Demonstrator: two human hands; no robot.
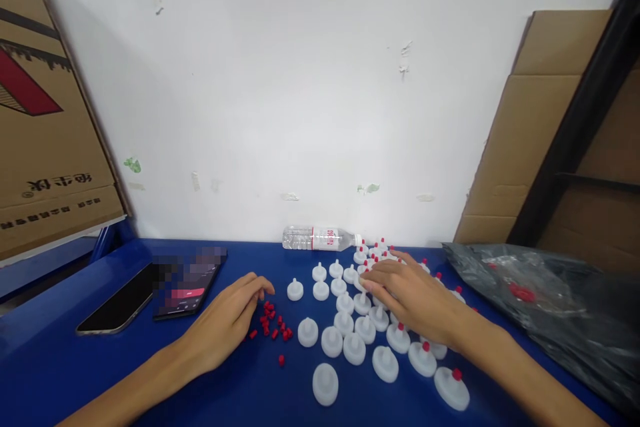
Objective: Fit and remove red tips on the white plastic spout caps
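My left hand (227,317) is at the left edge of a loose group of small red caps (266,330), fingers bent and drawn together. Whatever its fingertips hold, if anything, is hidden. My right hand (407,290) reaches over a crowd of white round lids with upright nozzles (345,303). Its thumb and forefinger close together by one of these nozzles; what is between them cannot be made out. Red caps sit on the nozzles of several lids at the back and right, such as a capped lid (453,388) in front. Other lids, like the nearest white lid (325,385), have bare nozzles.
A clear plastic bottle (323,238) lies on its side along the white wall. Two phones (117,300) rest at the left of the blue table (200,400). At right is a dark plastic bag (545,313). Cardboard (55,140) stands at both sides.
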